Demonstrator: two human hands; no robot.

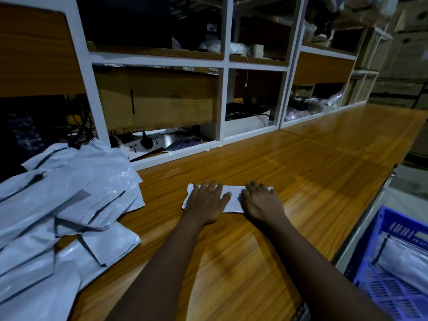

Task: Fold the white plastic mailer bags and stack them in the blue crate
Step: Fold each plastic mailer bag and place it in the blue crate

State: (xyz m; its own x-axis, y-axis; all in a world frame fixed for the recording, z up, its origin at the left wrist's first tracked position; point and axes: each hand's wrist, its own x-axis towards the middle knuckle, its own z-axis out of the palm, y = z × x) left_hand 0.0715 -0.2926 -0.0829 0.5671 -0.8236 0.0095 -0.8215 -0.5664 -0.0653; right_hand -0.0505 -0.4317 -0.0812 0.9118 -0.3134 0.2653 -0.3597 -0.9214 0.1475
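Dim storeroom; long wood-grain table set against white-framed shelving, whose compartments hold a cardboard box, cables and assorted bagged goods too dark to identify. Item, table centre: one white plastic mailer bag, folded into a narrow strip lying flat across the table, its left and right ends showing beyond the hands. Left hand: palm down on the left part of the strip, fingers straight and slightly spread, thumb angled toward the middle, pressing the bag flat. Right hand: palm down on the right part of the strip, fingers lightly bent with tips on the plastic, thumb lying along the bag; nothing gripped. The two hands are near each other, a short band of bag visible between them. Item, table left: loose pile of unfolded mailer bags, white with dark seal strips, overlapping untidily and reaching the table's near edge. Item, lower right, beside and below the table: blue crate, lattice-walled, holding folded bags laid inside.
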